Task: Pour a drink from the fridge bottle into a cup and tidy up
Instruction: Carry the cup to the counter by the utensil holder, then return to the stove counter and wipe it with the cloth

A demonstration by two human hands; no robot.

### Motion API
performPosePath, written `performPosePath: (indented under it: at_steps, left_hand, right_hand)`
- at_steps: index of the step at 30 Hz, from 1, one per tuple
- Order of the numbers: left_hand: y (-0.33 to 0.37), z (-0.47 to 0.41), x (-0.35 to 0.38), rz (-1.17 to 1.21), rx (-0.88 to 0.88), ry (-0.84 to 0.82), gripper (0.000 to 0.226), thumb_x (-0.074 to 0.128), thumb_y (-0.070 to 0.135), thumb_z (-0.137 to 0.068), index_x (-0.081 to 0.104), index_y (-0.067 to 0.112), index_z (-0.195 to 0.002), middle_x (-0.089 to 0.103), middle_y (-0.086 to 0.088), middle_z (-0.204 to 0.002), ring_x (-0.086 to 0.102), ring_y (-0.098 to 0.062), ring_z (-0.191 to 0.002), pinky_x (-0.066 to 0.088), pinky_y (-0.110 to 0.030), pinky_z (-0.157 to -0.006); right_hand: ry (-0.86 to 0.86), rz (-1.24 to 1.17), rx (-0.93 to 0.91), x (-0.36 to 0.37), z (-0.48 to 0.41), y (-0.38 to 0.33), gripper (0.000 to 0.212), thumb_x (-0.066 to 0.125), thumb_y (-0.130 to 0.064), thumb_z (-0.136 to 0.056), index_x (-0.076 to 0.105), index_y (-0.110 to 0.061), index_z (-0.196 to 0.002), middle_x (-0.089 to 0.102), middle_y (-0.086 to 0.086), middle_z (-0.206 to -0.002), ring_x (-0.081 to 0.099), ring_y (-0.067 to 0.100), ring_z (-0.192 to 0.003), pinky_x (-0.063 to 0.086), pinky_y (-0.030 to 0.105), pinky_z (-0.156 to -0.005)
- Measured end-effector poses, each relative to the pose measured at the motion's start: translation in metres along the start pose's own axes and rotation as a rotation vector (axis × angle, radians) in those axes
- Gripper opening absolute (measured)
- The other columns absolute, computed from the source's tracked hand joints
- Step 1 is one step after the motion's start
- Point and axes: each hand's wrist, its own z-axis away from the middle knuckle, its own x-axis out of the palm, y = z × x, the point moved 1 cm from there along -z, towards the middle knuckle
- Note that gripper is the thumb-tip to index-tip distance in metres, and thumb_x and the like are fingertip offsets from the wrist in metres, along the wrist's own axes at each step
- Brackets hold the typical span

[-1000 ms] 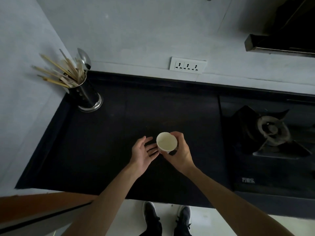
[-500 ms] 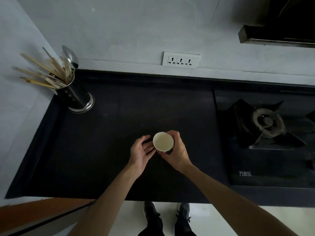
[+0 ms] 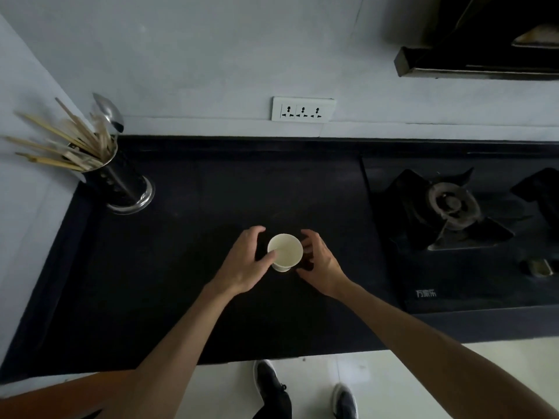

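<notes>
A small white paper cup (image 3: 285, 252) stands upright on the black countertop (image 3: 181, 267), near its middle; I cannot tell what is inside it. My left hand (image 3: 245, 261) wraps the cup's left side, with the thumb on the rim and the fingers curled round the far side. My right hand (image 3: 319, 261) is just to the right of the cup, its fingers spread and loose, a thin dark gap showing between them and the cup wall. No bottle is in view.
A steel utensil holder (image 3: 121, 182) with chopsticks and a spoon stands at the back left corner. A gas hob (image 3: 453, 207) fills the counter's right side, under a range hood (image 3: 478, 58). A wall socket (image 3: 302, 108) sits behind. My shoes (image 3: 272, 388) show below the counter edge.
The right hand, which held the cup, has loosened and opened beside it. The left hand has closed in from the left and taken hold of the cup.
</notes>
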Motion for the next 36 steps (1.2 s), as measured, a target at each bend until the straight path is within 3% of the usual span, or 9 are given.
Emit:
performPosePath:
  at_steps: [2, 8, 16, 25, 36]
  left_hand:
    - [0.012, -0.001, -0.01, -0.169, 0.09, 0.013, 0.072, 0.062, 0.042, -0.093, 0.03, 0.015, -0.151, 0.036, -0.005, -0.156, 0.038, -0.02, -0.141, 0.032, -0.032, -0.109]
    - [0.068, -0.019, -0.025, -0.425, 0.244, 0.027, 0.077, 0.061, 0.045, -0.093, 0.026, 0.013, -0.153, 0.035, -0.01, -0.155, 0.041, -0.024, -0.139, 0.039, -0.039, -0.112]
    - [0.161, -0.043, -0.016, -0.737, 0.447, 0.029, 0.075, 0.06, 0.048, -0.091, 0.029, 0.011, -0.148, 0.043, -0.014, -0.145, 0.051, -0.029, -0.126, 0.048, -0.045, -0.102]
    - [0.254, -0.038, 0.029, -0.793, 0.536, 0.028, 0.076, 0.055, 0.049, -0.091, 0.024, 0.011, -0.15, 0.042, -0.015, -0.144, 0.05, -0.033, -0.125, 0.046, -0.05, -0.101]
    - [0.343, 0.017, 0.118, -0.812, 0.576, 0.018, 0.077, 0.053, 0.049, -0.092, 0.021, 0.012, -0.152, 0.04, -0.015, -0.146, 0.047, -0.033, -0.127, 0.046, -0.05, -0.1]
  right_hand:
    - [-0.005, 0.084, 0.036, -0.015, -0.001, 0.002, 0.09, 0.078, -0.009, -0.077, 0.025, -0.024, -0.148, 0.045, 0.003, -0.135, 0.05, 0.011, -0.117, 0.048, 0.026, -0.096]
    - [0.024, 0.32, 0.084, -0.083, -0.009, -0.011, 0.087, 0.076, -0.027, -0.083, 0.023, -0.021, -0.152, 0.043, 0.005, -0.146, 0.04, 0.025, -0.135, 0.043, 0.041, -0.108]
    - [0.043, 0.674, 0.003, -0.184, 0.013, -0.019, 0.084, 0.062, -0.051, -0.09, 0.016, -0.022, -0.153, 0.038, 0.007, -0.148, 0.041, 0.029, -0.134, 0.047, 0.045, -0.101]
    - [0.2, 0.677, 0.023, -0.276, 0.074, 0.003, 0.083, 0.059, -0.053, -0.092, 0.016, -0.018, -0.154, 0.037, 0.008, -0.152, 0.038, 0.031, -0.137, 0.045, 0.049, -0.101]
    - [0.264, 0.665, 0.061, -0.346, 0.184, 0.056, 0.08, 0.055, -0.057, -0.091, 0.02, -0.016, -0.15, 0.042, 0.008, -0.146, 0.041, 0.032, -0.133, 0.046, 0.048, -0.096]
